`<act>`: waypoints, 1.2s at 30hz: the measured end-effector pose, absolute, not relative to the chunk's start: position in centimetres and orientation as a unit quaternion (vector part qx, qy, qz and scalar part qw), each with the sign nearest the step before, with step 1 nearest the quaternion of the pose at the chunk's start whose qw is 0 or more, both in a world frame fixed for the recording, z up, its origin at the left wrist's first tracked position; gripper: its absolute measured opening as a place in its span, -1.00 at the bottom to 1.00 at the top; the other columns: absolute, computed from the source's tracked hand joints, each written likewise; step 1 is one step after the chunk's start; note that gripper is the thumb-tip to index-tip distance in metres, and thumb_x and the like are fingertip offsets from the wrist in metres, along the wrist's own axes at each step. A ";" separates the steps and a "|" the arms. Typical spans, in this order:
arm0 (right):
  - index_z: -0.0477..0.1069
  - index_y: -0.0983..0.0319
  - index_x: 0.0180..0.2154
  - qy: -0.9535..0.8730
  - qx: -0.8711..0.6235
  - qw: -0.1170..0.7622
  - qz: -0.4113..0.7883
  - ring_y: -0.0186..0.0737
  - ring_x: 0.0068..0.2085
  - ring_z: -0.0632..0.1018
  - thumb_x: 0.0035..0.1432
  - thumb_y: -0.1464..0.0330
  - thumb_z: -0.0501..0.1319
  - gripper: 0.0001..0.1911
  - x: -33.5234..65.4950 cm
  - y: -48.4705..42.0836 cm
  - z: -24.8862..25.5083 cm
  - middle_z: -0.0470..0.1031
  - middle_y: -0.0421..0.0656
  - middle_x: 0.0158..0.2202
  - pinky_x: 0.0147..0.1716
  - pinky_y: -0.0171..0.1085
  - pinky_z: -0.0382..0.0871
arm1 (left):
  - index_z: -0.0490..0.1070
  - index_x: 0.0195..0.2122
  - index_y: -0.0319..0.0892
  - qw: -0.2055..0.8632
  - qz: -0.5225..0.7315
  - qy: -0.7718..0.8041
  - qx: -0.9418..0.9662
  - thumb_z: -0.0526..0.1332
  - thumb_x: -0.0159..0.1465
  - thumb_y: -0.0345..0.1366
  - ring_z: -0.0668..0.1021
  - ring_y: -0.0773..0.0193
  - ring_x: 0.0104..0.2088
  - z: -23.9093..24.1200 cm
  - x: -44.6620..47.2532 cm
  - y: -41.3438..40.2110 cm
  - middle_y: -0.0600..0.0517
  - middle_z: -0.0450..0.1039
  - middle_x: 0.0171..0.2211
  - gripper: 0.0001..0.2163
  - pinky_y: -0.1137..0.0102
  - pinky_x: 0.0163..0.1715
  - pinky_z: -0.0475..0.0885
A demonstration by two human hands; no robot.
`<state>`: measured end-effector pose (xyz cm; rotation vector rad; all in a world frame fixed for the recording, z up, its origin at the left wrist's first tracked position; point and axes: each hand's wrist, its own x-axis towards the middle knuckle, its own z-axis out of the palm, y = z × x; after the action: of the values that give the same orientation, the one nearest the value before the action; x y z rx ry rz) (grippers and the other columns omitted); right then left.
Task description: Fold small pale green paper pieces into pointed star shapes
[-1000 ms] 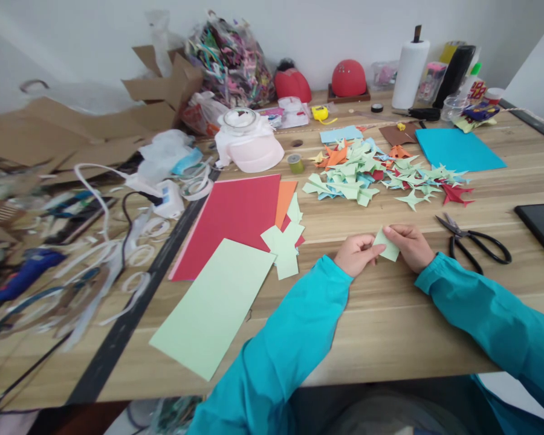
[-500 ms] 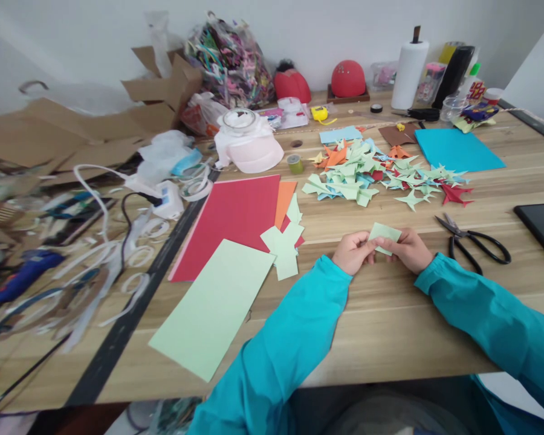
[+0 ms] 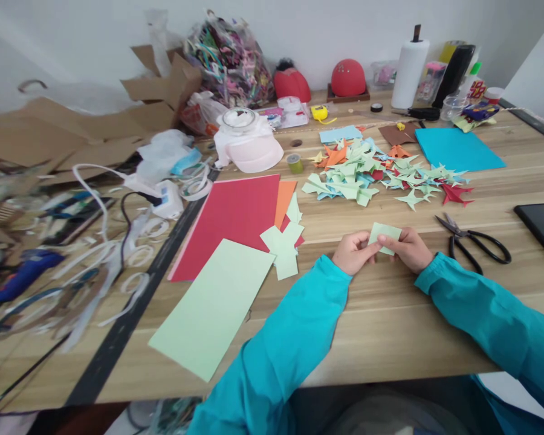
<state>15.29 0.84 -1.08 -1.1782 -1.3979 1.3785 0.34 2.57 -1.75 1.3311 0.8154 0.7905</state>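
Note:
A small pale green paper square (image 3: pixel 385 232) is pinched between my two hands, low over the table's front half. My left hand (image 3: pixel 354 251) grips its left side, and my right hand (image 3: pixel 411 249) grips its right side with the thumb on top. The fingers beneath the paper are partly hidden. Beyond my hands lies a pile of folded paper stars (image 3: pixel 356 169) in green, blue, orange and red. Black-handled scissors (image 3: pixel 474 239) rest on the table to the right of my right hand. Cut green paper pieces (image 3: pixel 284 249) lie left of my left hand.
A large green sheet (image 3: pixel 213 308) overlaps red sheets (image 3: pixel 240 223) on the left. Turquoise paper (image 3: pixel 460 149) lies at the back right, a phone (image 3: pixel 541 226) at the right edge. Cables (image 3: pixel 104 241), a blue glue gun (image 3: pixel 27 275) and cardboard boxes (image 3: pixel 86 130) crowd the far left.
My right thumb has shifted slightly on the green paper square, and more of its face shows. Both hands otherwise stay in the same place.

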 end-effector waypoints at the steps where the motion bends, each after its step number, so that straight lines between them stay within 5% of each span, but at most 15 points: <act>1: 0.36 0.31 -0.63 -0.556 -0.465 0.412 0.552 -0.46 -0.69 0.25 -0.13 0.10 0.25 -0.62 15.3 0.9 -1.1 0.30 -0.24 -0.71 -0.76 -0.43 0.17 | 0.35 -0.47 -0.28 0.645 0.348 0.352 0.582 0.26 -0.06 -0.04 0.34 0.46 -0.68 -1.7 0.4 2.6 0.10 0.32 -0.64 -0.65 0.52 -0.67 0.21; 36: 0.40 0.29 -0.58 -0.495 -0.468 0.426 0.596 -0.38 -0.62 0.36 0.02 0.08 0.14 -0.59 15.4 0.7 -1.1 0.37 -0.21 -0.67 -0.63 -0.38 0.17 | 0.39 -0.50 -0.29 0.709 0.304 0.337 0.539 0.27 -0.06 -0.12 0.41 0.38 -0.52 -1.7 0.2 2.5 0.05 0.36 -0.53 -0.71 0.47 -0.54 0.33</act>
<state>15.36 0.65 -1.07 -1.1693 -1.2366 1.4889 0.18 2.53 -1.70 1.1970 0.7482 0.6748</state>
